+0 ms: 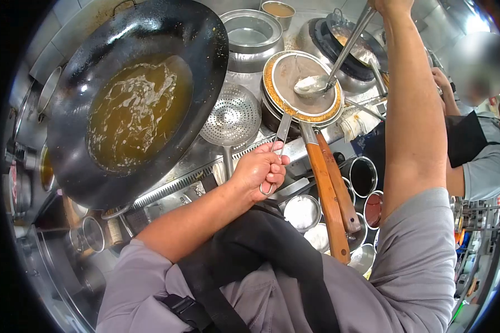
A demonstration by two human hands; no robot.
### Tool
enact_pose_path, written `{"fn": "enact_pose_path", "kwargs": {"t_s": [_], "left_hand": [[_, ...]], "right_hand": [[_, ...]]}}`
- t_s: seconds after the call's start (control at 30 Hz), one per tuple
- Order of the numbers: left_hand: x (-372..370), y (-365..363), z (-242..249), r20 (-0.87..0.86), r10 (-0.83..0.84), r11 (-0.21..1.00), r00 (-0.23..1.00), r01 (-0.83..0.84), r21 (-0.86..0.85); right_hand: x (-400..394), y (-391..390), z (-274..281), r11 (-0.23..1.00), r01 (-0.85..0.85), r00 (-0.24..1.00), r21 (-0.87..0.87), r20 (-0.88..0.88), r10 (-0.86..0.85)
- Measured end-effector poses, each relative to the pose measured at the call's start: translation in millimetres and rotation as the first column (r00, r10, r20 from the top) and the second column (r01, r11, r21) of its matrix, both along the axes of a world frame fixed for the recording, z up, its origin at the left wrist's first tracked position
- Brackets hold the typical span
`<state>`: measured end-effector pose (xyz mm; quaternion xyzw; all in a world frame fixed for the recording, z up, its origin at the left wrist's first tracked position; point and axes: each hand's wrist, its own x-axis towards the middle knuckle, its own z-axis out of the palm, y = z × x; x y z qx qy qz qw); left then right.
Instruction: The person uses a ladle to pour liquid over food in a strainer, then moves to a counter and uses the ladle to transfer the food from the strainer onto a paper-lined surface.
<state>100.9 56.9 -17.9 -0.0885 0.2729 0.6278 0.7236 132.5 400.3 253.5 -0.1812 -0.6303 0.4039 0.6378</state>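
My left hand [264,169] is closed around the looped metal handle of a fine-mesh strainer [292,71]. The strainer lies level over a dark round pot, on top of a wooden-handled strainer with a yellowish-brown rim [272,62]. At the top edge my right hand [392,4], partly cut off, grips the upper end of a long metal ladle [352,43]. The ladle slants down to the left, its bowl [312,85] resting in or just above the mesh. Whether it touches cannot be made out.
A big black wok [208,72] with yellow-brown oil [141,114] stands left. Beside it lies a perforated skimmer [231,114]. Wooden handles [329,205] jut toward me over seasoning containers [302,212]. Another wok [366,50] sits back right. A co-worker [486,150] stands at right.
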Motion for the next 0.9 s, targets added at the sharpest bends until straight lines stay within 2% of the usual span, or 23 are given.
{"fn": "enact_pose_path", "kwargs": {"t_s": [0.07,0.17,0.23,0.3,0.37,0.4,0.43,0.47,0.5,0.53,0.6,0.67,0.7,0.73,0.8,0.83,0.87,0.9], "left_hand": [[2.4,-0.7,-2.1,-0.049,-0.005,1.0,0.999,0.003,-0.023],[4.4,-1.6,-13.8,-0.05,-0.006,1.0,0.999,0.006,0.003],[4.5,-4.6,-17.3,-0.112,-0.026,0.999,0.993,0.029,0.017],[4.9,-10.4,-15.6,-0.179,-0.038,0.999,0.983,0.043,0.028],[1.3,-13.3,-16.0,-0.203,-0.044,0.997,0.978,0.056,0.057],[0.6,-10.5,-19.2,-0.21,-0.054,0.996,0.976,0.068,0.06],[-1.3,-10.3,-22.4,-0.202,-0.061,0.994,0.977,0.077,0.075],[-1.3,-11.5,-23.7,-0.209,-0.059,0.994,0.976,0.077,0.08],[-1.7,-12.7,-23.9,-0.216,-0.058,0.993,0.975,0.078,0.086],[-1.6,-12.9,-24.9,-0.221,-0.057,0.993,0.974,0.078,0.089],[0.3,-10.2,-31.2,-0.248,-0.061,0.99,0.967,0.09,0.108],[3.2,-14.3,-25.0,-0.311,-0.048,0.991,0.949,0.084,0.102],[4.7,-15.1,-26.8,-0.325,-0.043,0.99,0.945,0.083,0.111],[4.1,-15.1,-29.0,-0.341,-0.035,0.989,0.939,0.081,0.122],[3.9,-19.6,-23.7,-0.309,-0.04,0.987,0.95,0.085,0.133],[2.6,-24.0,-20.0,-0.291,-0.033,0.988,0.956,0.076,0.136],[2.1,-27.1,-17.4,-0.271,-0.032,0.988,0.962,0.072,0.138],[0.7,-31.4,-15.1,-0.319,-0.025,0.987,0.948,0.074,0.141]], "right_hand": [[3.1,-6.7,-4.6,1.0,-0.002,1.0,0.018,0.023,0.002],[43.6,-37.8,-8.3,0.995,0.056,0.997,0.086,-0.064,-0.051],[90.1,-50.4,-21.0,0.983,-0.171,0.982,0.07,-0.065,0.176],[134.3,-95.3,-54.1,0.988,-0.096,0.983,0.125,-0.146,0.114],[181.5,-149.1,-89.7,0.983,-0.177,0.957,-0.053,-0.241,0.159],[195.8,-184.1,-103.2,0.96,-0.167,0.927,-0.224,-0.369,0.075],[229.6,-191.6,-130.5,0.917,-0.349,0.898,-0.193,-0.348,0.269],[259.0,-211.9,-152.3,0.724,-0.584,0.774,-0.366,-0.52,0.361],[270.8,-239.1,-161.9,0.665,-0.562,0.816,-0.492,-0.461,0.348],[274.2,-260.1,-168.1,0.565,-0.628,0.771,-0.536,-0.527,0.357],[279.5,-282.5,-177.4,0.467,-0.661,0.748,-0.587,-0.561,0.353],[281.2,-269.7,-195.8,0.271,-0.725,0.687,-0.633,-0.634,0.356],[275.9,-259.8,-209.0,0.211,-0.685,0.726,-0.698,-0.631,0.273],[274.9,-252.1,-217.1,0.004,-0.75,0.627,-0.662,-0.708,0.326],[257.6,-258.3,-208.3,0.108,-0.683,0.689,-0.723,-0.588,0.424],[246.7,-273.4,-190.5,0.227,-0.569,0.783,-0.791,-0.435,0.445],[239.6,-281.5,-183.7,0.372,-0.475,0.822,-0.797,-0.251,0.512],[234.8,-291.9,-178.3,0.462,-0.439,0.821,-0.771,-0.135,0.555]]}}
